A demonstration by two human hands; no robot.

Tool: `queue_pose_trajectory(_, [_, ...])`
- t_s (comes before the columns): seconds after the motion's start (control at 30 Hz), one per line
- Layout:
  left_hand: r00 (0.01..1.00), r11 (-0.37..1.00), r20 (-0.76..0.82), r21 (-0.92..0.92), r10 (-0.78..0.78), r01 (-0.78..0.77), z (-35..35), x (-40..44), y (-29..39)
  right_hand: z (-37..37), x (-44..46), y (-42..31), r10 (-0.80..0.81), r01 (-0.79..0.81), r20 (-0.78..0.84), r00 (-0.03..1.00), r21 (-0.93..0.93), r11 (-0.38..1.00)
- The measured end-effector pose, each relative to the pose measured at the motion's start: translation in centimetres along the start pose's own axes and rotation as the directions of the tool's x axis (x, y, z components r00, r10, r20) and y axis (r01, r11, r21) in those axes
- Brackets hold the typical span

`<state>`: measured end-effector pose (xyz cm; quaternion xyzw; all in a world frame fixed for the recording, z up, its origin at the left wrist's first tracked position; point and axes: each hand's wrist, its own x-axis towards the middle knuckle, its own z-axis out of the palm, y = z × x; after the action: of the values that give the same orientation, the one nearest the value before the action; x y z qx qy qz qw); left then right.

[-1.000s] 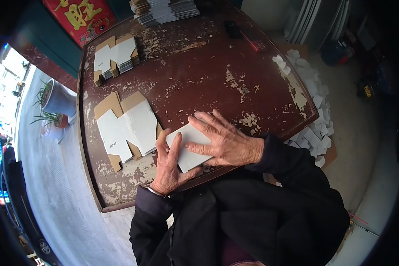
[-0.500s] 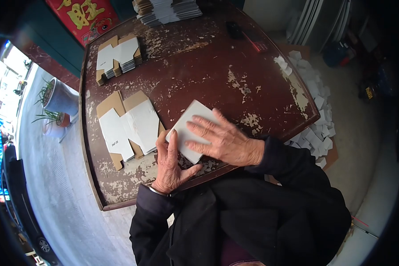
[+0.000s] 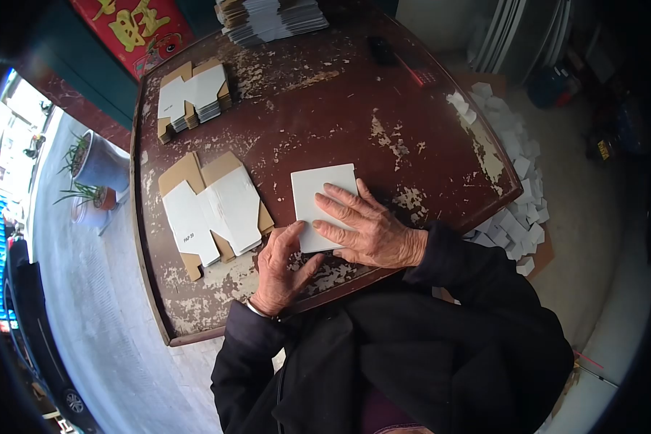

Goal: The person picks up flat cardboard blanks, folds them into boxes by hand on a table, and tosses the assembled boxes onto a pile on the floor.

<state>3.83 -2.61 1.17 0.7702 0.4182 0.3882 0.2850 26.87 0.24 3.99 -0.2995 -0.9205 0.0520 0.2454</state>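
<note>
A white rectangular piece (image 3: pixel 315 189) lies near the front edge of the worn red-brown table (image 3: pixel 296 108). My right hand (image 3: pixel 372 228) rests on its right side with the fingers spread. At its lower left corner is my left hand (image 3: pixel 278 271), with thumb and fingers apart and fingertips at the piece's edge. Left of my hands lie flat die-cut cartons (image 3: pixel 231 206), white with brown flaps and small print. Farther back on the left stands a stack of similar cartons (image 3: pixel 195 94).
A tall stack of folded card (image 3: pixel 275 22) stands at the table's far edge. A dark object (image 3: pixel 381 50) and a red calculator-like item (image 3: pixel 421 74) lie back right. White scraps (image 3: pixel 517 217) fill a box right of the table. Potted plants (image 3: pixel 98 159) stand at left.
The white piece has turned from slanted to nearly upright in view and shifted right. My left hand's fingers have drawn back to its lower corner, while my right hand has stayed on it.
</note>
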Motion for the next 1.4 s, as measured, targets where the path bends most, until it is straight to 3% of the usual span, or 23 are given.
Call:
queue_pose_trajectory(0.13, [0.941,0.880,0.135,-0.333,-0.311,0.339,-0.6,0.6,-0.3,0.0,-0.3,1.1,-0.108,0.108,-0.030,0.994,0.005,0.994])
queue_pose_trajectory(0.17, [0.941,0.881,0.133,-0.333,-0.311,0.338,-0.6,1.2,-0.4,-0.1,-0.4,1.3,-0.110,0.110,-0.030,0.994,0.005,0.994])
queue_pose_trajectory(0.23, [0.992,0.980,0.066,-0.164,-0.105,0.115,-0.7,3.2,-0.6,-0.5,-0.8,1.7,-0.134,0.135,-0.011,0.991,0.051,0.990])
queue_pose_trajectory(0.3, [0.992,0.992,0.032,0.023,0.120,-0.121,-0.8,4.9,-0.8,-0.9,-0.9,2.1,-0.167,0.165,0.007,0.986,0.093,0.982])
queue_pose_trajectory(0.47, [0.973,0.989,0.177,-0.018,0.146,-0.145,0.2,6.6,-1.6,-1.3,-1.6,3.0,-0.123,0.127,-0.033,0.992,0.142,0.982])
queue_pose_trajectory(0.63, [0.964,0.967,0.086,-0.053,0.251,-0.248,1.4,6.5,-2.6,-0.3,-1.9,2.7,-0.074,0.095,-0.116,0.990,0.182,0.979])
queue_pose_trajectory(0.83, [0.988,0.988,-0.024,0.046,0.151,-0.150,2.2,4.6,-1.0,-0.8,-2.0,1.0,-0.027,0.035,-0.087,0.996,0.099,0.994])
queue_pose_trajectory(0.97, [0.990,0.990,-0.114,-0.104,0.085,-0.097,3.1,3.6,-0.6,-0.7,-1.7,-0.1,0.012,-0.016,-0.056,0.998,-0.068,0.998])
queue_pose_trajectory(1.13, [0.996,0.995,-0.049,0.065,0.080,-0.077,2.3,3.2,-0.5,-0.6,-1.5,0.0,0.028,-0.032,-0.070,0.997,-0.051,0.998])
queue_pose_trajectory(1.4, [0.990,0.988,-0.042,0.091,0.132,-0.128,1.7,3.2,-0.3,-0.9,-1.9,1.3,-0.041,0.037,-0.047,0.998,-0.074,0.997])
